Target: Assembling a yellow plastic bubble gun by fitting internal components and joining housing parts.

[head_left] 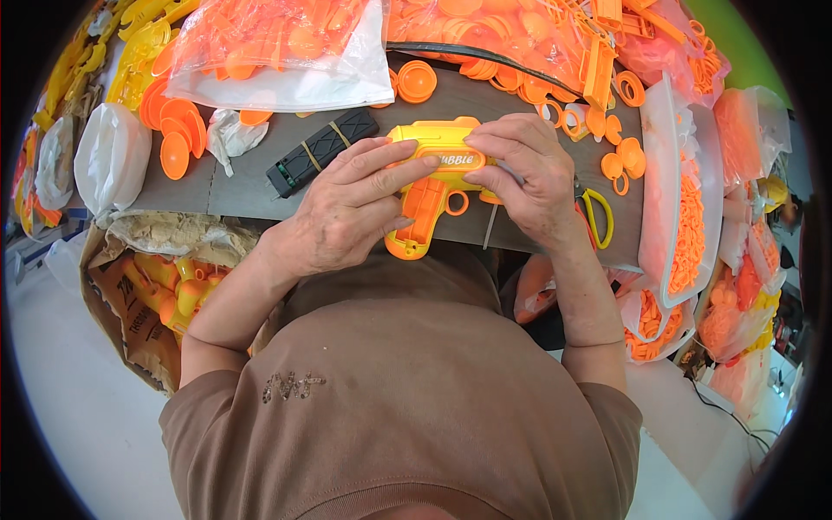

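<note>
Both of my hands hold a yellow and orange toy gun above the table's near edge. My left hand is closed on its left part, with the fingers laid across the side near a label. At the other end, my right hand pinches the yellow body between thumb and fingers. The orange grip points down toward me and shows an open hollow; an orange ring-shaped trigger sits beside it. What lies under my fingertips is hidden.
Left of the gun lies a black battery-like case with a band around it. Yellow-handled scissors lie at right. Bags of orange parts cover the back. A white bin stands right, a paper bag of yellow parts lower left.
</note>
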A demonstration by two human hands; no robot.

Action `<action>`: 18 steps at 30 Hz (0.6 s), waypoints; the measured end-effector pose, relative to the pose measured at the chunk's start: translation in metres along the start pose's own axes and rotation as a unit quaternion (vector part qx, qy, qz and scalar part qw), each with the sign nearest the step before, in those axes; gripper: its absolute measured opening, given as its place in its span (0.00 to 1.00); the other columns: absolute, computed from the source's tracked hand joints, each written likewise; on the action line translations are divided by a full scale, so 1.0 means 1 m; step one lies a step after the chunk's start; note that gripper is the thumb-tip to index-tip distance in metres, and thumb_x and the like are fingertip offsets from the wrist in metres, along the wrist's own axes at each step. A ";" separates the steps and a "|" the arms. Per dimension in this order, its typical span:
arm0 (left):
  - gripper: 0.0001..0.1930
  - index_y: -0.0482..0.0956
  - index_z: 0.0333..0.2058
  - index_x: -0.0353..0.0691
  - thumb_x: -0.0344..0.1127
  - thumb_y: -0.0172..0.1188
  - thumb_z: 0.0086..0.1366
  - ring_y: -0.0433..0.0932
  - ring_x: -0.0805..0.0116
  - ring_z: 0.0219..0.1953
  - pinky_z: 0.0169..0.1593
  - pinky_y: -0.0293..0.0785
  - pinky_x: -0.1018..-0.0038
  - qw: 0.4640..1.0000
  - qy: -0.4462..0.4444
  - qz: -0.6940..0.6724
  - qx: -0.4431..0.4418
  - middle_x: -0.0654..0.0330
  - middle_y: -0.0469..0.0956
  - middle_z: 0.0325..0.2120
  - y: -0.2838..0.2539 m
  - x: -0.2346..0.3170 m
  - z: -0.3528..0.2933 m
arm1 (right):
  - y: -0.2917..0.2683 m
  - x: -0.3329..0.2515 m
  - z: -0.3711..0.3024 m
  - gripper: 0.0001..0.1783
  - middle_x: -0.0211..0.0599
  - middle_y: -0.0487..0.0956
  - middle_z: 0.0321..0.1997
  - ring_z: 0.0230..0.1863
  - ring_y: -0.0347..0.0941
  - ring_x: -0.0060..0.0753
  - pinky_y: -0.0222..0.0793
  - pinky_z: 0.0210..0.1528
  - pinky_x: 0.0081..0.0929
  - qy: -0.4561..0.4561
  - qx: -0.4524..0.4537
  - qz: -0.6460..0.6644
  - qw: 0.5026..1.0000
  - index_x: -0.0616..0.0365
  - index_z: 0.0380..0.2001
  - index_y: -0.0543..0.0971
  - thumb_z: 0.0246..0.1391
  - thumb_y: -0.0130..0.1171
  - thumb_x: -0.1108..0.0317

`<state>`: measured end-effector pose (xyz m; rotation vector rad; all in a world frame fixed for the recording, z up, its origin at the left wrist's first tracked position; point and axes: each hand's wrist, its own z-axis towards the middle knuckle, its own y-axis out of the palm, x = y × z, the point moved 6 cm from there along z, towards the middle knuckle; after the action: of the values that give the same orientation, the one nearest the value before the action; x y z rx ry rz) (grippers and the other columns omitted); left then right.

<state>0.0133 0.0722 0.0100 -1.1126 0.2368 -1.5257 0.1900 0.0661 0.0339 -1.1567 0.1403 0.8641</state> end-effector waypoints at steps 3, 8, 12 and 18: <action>0.04 0.74 0.20 0.36 0.28 0.60 0.45 0.68 0.57 0.54 0.56 0.65 0.57 0.998 0.007 0.039 -0.047 0.58 0.70 0.55 0.000 0.003 0.003 | 0.002 0.000 0.000 0.16 0.34 0.79 0.37 0.40 0.72 0.36 0.65 0.43 0.30 -0.005 -0.006 0.005 1.000 0.58 0.34 0.80 0.36 0.67 0.72; 0.04 0.74 0.22 0.38 0.28 0.58 0.44 0.68 0.58 0.53 0.56 0.64 0.59 0.994 0.027 0.076 -0.070 0.59 0.68 0.56 -0.002 0.004 0.004 | 0.004 -0.003 -0.002 0.18 0.34 0.79 0.38 0.40 0.72 0.37 0.65 0.43 0.30 -0.020 -0.008 -0.007 1.000 0.58 0.36 0.79 0.36 0.68 0.70; 0.04 0.74 0.23 0.39 0.28 0.58 0.45 0.67 0.58 0.55 0.57 0.64 0.60 0.995 0.032 0.073 -0.067 0.59 0.68 0.56 -0.002 0.003 0.002 | 0.004 0.000 -0.006 0.21 0.35 0.78 0.40 0.41 0.72 0.39 0.66 0.45 0.32 -0.019 0.006 -0.013 1.000 0.59 0.39 0.78 0.37 0.68 0.69; 0.04 0.73 0.22 0.39 0.27 0.59 0.45 0.67 0.57 0.56 0.56 0.65 0.59 0.995 0.035 0.071 -0.062 0.58 0.68 0.57 -0.001 0.001 0.001 | -0.002 -0.010 -0.017 0.22 0.38 0.77 0.42 0.42 0.71 0.42 0.67 0.46 0.35 -0.066 0.051 -0.068 0.994 0.62 0.41 0.78 0.38 0.67 0.70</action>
<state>0.0137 0.0718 0.0113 -1.1162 0.4558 -1.4397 0.1898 0.0467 0.0328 -0.9991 -0.0035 0.8004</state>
